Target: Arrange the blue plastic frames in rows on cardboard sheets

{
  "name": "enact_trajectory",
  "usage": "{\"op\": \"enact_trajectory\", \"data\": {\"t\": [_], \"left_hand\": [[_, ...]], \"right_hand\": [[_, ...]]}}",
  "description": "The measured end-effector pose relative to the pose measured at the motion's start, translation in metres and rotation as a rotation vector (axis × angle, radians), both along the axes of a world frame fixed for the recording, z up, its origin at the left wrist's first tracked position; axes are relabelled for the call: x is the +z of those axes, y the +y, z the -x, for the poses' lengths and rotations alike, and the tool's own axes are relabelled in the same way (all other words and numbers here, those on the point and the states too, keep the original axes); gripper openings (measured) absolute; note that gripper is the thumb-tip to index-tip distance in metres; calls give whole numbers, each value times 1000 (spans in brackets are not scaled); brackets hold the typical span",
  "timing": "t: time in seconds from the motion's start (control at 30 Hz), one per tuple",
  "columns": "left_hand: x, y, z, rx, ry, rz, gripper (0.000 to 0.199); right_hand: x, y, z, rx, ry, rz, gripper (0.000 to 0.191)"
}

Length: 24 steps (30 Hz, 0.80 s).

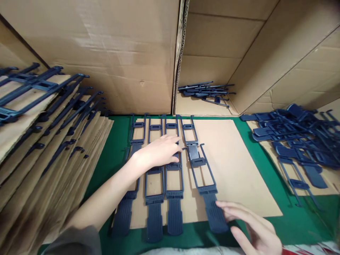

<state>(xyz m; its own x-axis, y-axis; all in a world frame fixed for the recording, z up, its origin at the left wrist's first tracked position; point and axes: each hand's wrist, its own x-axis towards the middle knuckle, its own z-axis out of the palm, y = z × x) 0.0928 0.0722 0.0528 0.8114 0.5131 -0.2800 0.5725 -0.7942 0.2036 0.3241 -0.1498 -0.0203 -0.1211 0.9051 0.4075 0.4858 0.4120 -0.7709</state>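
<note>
Dark blue plastic parts, each a long open frame with a ribbed paddle-shaped end, lie in two rows on a cardboard sheet (225, 159). My left hand (162, 150) reaches palm-down over the middle parts, fingers stretched and apart; it hides some of the frames below. Its fingertips are close to the hooked top of the slanted right-hand part (216, 216). At that part's lower end is my right hand (255, 226). Its fingertips rest along the paddle's right edge, while the thumb stands away from it. Left of this slanted part is another part (174, 216), lying straight.
Cardboard sheets with blue parts between them form a tall stack (79, 152) at left. A tangled pile of parts (300, 141) lies at right. Behind stands an open cardboard box (212, 42) with more parts (204, 92) inside. The tabletop (281, 226) is green.
</note>
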Motion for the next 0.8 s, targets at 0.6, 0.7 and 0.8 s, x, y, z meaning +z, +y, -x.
{"op": "enact_trajectory", "data": {"t": [0.6, 0.7, 0.8], "left_hand": [[-2, 1, 2, 5, -29, 1, 39], [-2, 2, 3, 14, -37, 15, 39], [-2, 2, 2, 10, -17, 8, 39]], "right_hand": [[-12, 79, 32, -51, -332, 166, 39], [-16, 82, 31, 1, -359, 168, 35], [-17, 81, 26, 45, -335, 171, 32]]}}
